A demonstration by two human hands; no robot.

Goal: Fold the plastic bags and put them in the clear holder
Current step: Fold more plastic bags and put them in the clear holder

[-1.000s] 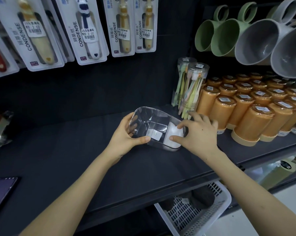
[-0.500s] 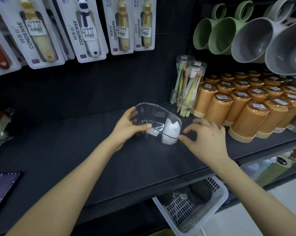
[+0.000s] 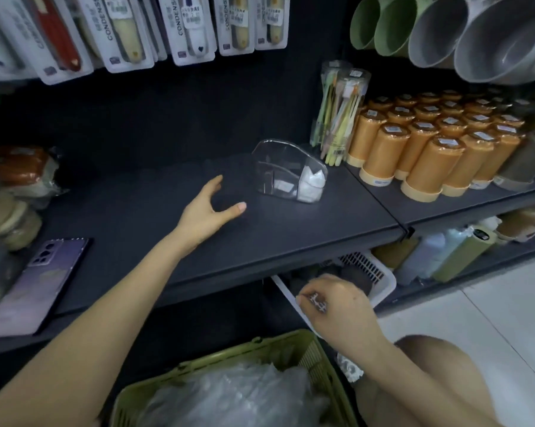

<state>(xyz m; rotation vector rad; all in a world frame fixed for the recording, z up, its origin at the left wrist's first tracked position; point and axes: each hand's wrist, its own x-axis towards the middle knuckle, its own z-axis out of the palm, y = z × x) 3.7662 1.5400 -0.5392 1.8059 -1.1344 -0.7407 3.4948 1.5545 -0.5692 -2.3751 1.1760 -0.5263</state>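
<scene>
The clear holder (image 3: 286, 171) stands on the dark shelf (image 3: 198, 241) with a folded white plastic bag (image 3: 312, 183) upright in its right compartment. My left hand (image 3: 209, 212) hovers open over the shelf just left of the holder, not touching it. My right hand (image 3: 337, 306) is below the shelf edge, over a white basket (image 3: 383, 282), fingers loosely curled with nothing plainly in them. A green basket (image 3: 260, 343) at the bottom holds crumpled clear plastic bags (image 3: 229, 396).
Orange canisters (image 3: 414, 155) and clear tubes of toothbrushes (image 3: 340, 112) crowd the shelf right of the holder. A purple phone (image 3: 38, 282) lies at the shelf's left front. Packaged goods (image 3: 10, 186) sit far left; mugs (image 3: 475, 35) hang above right.
Both hands have let go of the holder. My left hand drew back to the left; my right hand dropped below the shelf towards the baskets. The view tilted down.
</scene>
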